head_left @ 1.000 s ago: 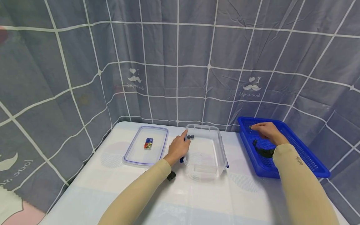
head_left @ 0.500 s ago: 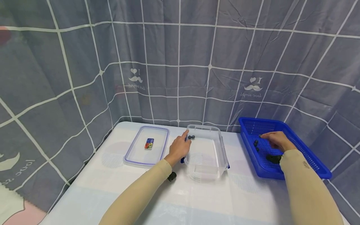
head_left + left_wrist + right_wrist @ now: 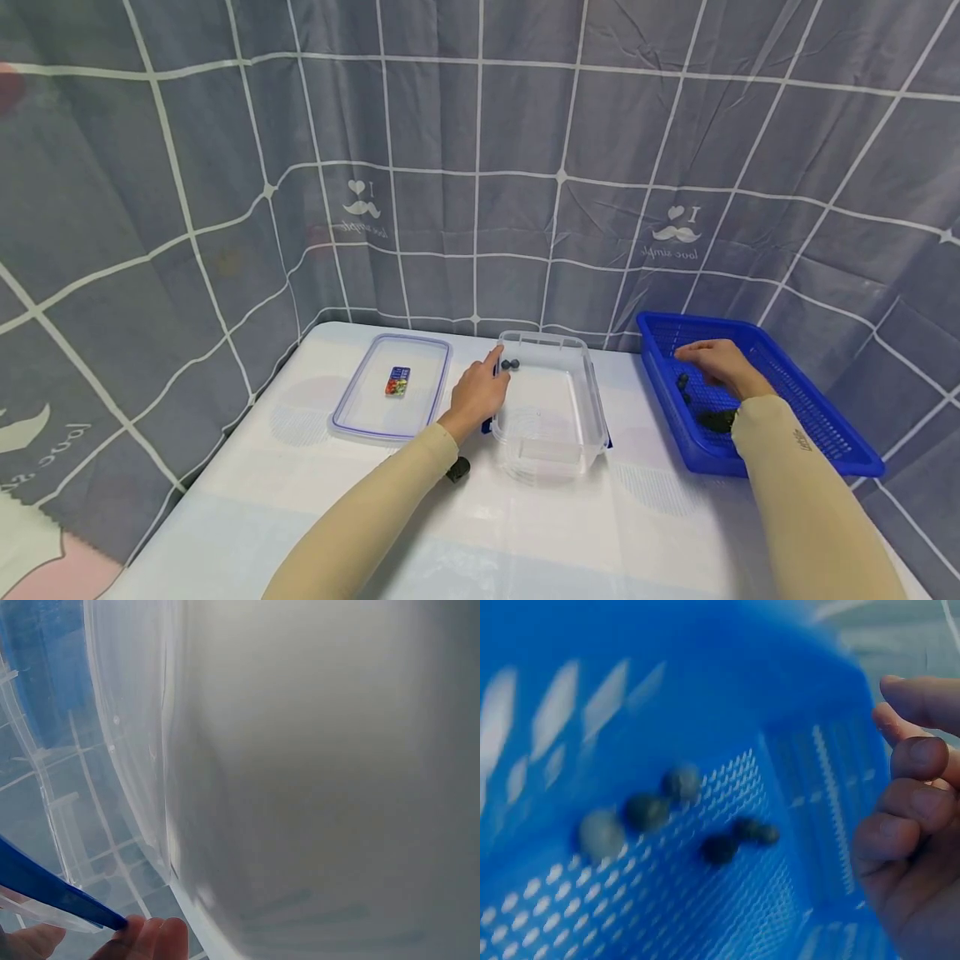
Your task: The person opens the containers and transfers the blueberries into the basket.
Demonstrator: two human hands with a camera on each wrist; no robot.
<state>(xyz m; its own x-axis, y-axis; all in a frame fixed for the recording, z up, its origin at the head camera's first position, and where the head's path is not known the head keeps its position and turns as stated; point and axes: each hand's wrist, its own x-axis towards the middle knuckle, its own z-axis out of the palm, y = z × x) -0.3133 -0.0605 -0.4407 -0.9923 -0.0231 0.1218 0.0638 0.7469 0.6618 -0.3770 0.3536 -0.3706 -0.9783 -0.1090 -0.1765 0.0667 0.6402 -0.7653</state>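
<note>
My left hand grips the left wall of a clear plastic container, its forefinger stretched along the rim. In the left wrist view, fingertips lie beside the container's blue latch. Two dark blueberries rest inside at the far left corner. Over a blue basket hovers my right hand. The right wrist view has its lower fingers bent, thumb and forefinger tips close together, with nothing visible between them. Several blueberries lie on the perforated basket floor, left of that hand and blurred.
A clear lid with a blue sealing edge lies left of the container, a small printed label on it. The white table backs onto a grey curtain with white grid lines.
My right hand shifted right over the basket, then back left. The small dark piece at its fingertips in the earlier frames is out of sight now. The left hand stayed put.
</note>
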